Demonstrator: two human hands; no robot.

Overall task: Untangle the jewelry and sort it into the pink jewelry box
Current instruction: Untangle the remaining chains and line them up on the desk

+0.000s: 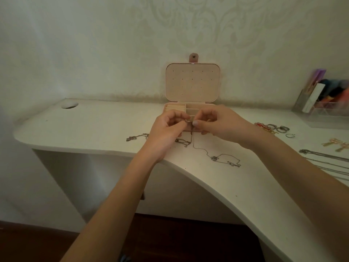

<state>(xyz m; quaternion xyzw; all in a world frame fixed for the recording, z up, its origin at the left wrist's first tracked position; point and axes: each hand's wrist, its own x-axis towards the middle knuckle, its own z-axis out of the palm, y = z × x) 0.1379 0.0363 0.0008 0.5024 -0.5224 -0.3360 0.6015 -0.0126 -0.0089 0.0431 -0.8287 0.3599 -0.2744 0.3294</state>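
Note:
The pink jewelry box [192, 82] stands open against the wall, lid upright, its tray partly hidden behind my hands. My left hand [166, 129] and my right hand [217, 123] meet just in front of the box, each pinching a thin tangled chain [191, 129] between fingertips. The chain hangs down and trails over the desk to a small round pendant [214, 158] and a loose loop on the right. Another tangled chain [137, 137] lies left of my left hand, and a small knot of chain [182, 142] lies under my hands.
Several rings [277, 128] and gold earrings [335, 143] lie on the white desk [105, 129] at the right, with long chains [324, 159] near the right edge. A clear organizer [328, 108] stands at the far right. A cable hole [69, 105] is at back left.

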